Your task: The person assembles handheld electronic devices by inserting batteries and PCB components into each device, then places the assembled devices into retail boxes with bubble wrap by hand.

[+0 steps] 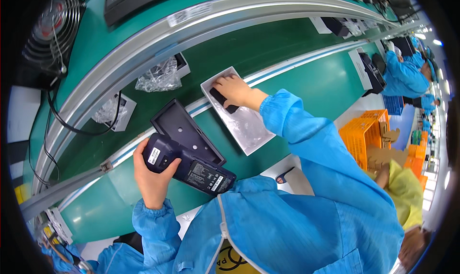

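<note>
My left hand grips the wider end of a dark handheld terminal, thumb on top and fingers around the far side. Its back faces up and shows white labels. My right hand reaches into an open white box, fingers bent over a small black block-shaped piece at the box's far end. Clear plastic wrap lies in the near part of that box. Between the terminal and the box lies a black tray-like insert with round holes, partly covered by the terminal.
Beyond the metal-edged strip, white boxes with clear plastic bags sit on the green belt. A black cable hangs at left, below a fan. Orange crates stand at right, near several people in blue and yellow.
</note>
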`<state>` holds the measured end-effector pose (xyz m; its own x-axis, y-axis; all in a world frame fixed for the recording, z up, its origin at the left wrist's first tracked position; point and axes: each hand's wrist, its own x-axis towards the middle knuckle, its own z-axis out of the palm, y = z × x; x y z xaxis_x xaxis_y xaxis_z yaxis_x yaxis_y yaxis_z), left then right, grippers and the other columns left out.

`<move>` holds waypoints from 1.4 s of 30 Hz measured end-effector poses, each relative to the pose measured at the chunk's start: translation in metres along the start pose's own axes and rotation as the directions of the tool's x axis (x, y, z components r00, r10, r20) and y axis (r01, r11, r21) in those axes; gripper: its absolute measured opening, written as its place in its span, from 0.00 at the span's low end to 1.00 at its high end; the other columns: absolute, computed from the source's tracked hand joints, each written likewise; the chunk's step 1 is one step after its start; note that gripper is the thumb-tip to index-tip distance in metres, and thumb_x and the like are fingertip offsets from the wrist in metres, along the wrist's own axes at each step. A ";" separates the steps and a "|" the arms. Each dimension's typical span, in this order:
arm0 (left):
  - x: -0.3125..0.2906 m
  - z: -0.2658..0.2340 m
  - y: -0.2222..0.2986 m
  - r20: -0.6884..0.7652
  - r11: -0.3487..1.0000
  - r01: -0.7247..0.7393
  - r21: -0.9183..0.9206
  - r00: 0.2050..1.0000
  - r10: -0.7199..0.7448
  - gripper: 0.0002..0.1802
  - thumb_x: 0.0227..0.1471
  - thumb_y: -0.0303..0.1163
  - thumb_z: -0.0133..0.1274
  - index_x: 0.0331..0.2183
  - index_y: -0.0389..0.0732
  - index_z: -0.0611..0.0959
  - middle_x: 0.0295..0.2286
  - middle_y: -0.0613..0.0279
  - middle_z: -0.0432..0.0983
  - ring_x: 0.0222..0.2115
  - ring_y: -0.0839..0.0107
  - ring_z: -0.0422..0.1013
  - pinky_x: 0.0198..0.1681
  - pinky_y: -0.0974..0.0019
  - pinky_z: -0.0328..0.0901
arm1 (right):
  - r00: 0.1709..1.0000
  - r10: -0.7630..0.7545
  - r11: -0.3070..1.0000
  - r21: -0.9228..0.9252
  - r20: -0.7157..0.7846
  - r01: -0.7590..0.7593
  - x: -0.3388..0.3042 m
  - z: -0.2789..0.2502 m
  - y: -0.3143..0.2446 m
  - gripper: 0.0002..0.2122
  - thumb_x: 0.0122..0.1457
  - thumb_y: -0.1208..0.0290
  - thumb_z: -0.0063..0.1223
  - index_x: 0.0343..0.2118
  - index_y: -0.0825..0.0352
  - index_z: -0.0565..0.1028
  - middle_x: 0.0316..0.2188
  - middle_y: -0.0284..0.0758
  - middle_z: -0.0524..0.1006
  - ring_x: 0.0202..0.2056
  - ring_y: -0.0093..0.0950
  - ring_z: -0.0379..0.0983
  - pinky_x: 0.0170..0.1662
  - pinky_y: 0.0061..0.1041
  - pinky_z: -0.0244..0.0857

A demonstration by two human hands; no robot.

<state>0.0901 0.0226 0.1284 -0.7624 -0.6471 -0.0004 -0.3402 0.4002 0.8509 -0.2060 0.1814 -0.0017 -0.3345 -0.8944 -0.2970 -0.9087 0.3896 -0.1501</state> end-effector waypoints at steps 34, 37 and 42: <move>0.015 0.062 0.016 -0.311 0.986 0.063 0.155 0.950 -0.012 0.44 0.34 0.36 0.71 0.56 0.48 0.73 0.38 0.57 0.68 0.40 0.62 0.70 0.45 0.60 0.66 | 0.900 0.433 -0.244 0.967 0.040 0.075 -0.149 -0.051 -0.107 0.18 0.57 0.77 0.58 0.51 0.73 0.71 0.37 0.36 0.78 0.36 0.19 0.75 0.40 0.17 0.69; 0.016 0.066 0.022 -0.297 0.983 0.087 0.161 0.954 -0.035 0.44 0.34 0.37 0.71 0.56 0.48 0.73 0.39 0.57 0.69 0.41 0.61 0.70 0.45 0.59 0.66 | 0.886 0.463 -0.171 0.983 0.022 0.066 -0.147 -0.047 -0.104 0.18 0.57 0.78 0.58 0.50 0.74 0.70 0.38 0.38 0.78 0.37 0.20 0.76 0.40 0.17 0.71; 0.015 0.074 0.023 -0.327 0.979 0.100 0.175 0.944 -0.038 0.44 0.34 0.39 0.70 0.56 0.47 0.73 0.39 0.57 0.69 0.41 0.61 0.70 0.46 0.59 0.66 | 0.857 0.514 -0.084 0.992 -0.034 0.091 -0.141 -0.043 -0.103 0.20 0.56 0.75 0.60 0.51 0.72 0.71 0.34 0.39 0.79 0.35 0.19 0.76 0.37 0.17 0.71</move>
<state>0.0298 0.0697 0.1093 -0.5273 -0.8382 0.1391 -0.5057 0.4411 0.7414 -0.0753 0.2583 0.0961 -0.7626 -0.5735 -0.2992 0.2945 0.1041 -0.9500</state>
